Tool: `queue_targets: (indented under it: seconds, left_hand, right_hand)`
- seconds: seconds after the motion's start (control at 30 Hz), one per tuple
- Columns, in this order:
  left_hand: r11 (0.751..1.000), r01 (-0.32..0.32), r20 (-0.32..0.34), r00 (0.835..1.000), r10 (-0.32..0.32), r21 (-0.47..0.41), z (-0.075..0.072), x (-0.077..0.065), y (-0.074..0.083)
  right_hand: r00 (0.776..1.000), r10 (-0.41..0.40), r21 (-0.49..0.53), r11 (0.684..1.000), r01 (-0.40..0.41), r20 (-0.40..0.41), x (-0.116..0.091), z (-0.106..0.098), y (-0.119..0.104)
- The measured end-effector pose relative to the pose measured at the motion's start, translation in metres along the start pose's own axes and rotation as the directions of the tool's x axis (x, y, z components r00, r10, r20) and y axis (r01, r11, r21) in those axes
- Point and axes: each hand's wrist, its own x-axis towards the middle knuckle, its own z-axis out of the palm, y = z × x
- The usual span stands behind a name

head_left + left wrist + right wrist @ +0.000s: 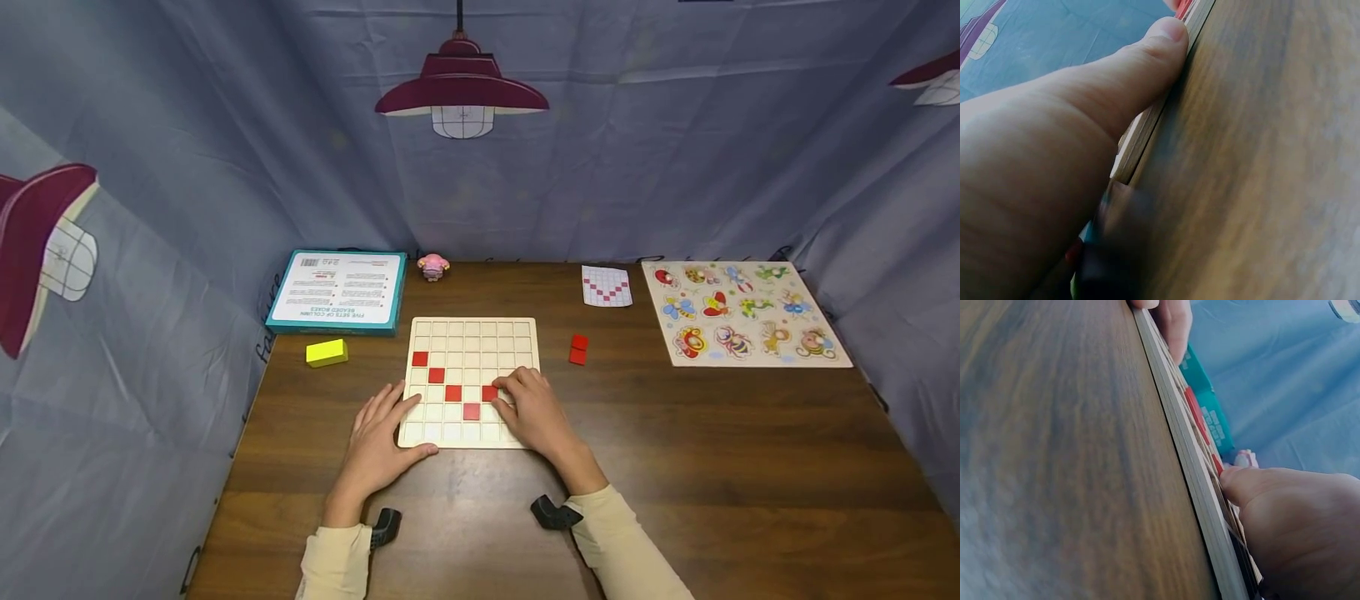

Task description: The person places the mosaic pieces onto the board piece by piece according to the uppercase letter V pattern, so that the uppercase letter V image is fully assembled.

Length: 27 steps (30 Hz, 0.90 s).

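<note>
A pale wooden grid board [498, 343] lies on the table, with several red square tiles [453, 393] set in its cells along a slanting line. My left hand [377, 442] rests at the board's lower left corner, fingers spread over the left edge and the thumb [1160, 47] along the near edge. On the right side of the grid, my right hand [534, 412] pinches another red tile [490, 392] between thumb and fingers, low at its cell. The thumb [1238, 484] sits right against red in the right wrist view.
Two loose red tiles [578, 350] lie right of the board, below a paper pattern card [607, 286]. An insect puzzle board [750, 315] is at far right. A teal-edged box [336, 292], a yellow block [327, 353] and a pink figurine [432, 267] stand at the back left.
</note>
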Motion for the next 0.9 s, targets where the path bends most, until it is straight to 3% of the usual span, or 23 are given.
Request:
queue_targets:
  seconds: [0.43, 0.63, 0.77, 0.9]
  left_hand:
    - [1.000, 0.000, 0.000, 1.000, 0.000, 0.005, -0.003, 0.000, 0.001]
    - [1.000, 0.001, -0.002, 1.000, -0.001, 0.013, -0.004, 0.002, 0.002]
    - [1.000, -0.002, -0.007, 1.000, 0.002, 0.013, -0.003, 0.002, 0.002]
    - [1.000, 0.003, -0.010, 1.000, -0.002, 0.013, -0.002, 0.001, 0.002]
  right_hand:
    - [0.998, 0.002, 0.044, 0.999, 0.000, -0.059, 0.001, 0.003, -0.003]
    - [0.996, 0.052, 0.091, 0.995, -0.046, -0.070, 0.001, -0.001, 0.000]
    - [0.985, 0.116, 0.156, 0.983, -0.095, -0.129, 0.001, -0.011, 0.020]
    - [0.961, 0.177, 0.142, 0.979, -0.149, -0.211, -0.004, -0.027, 0.059]
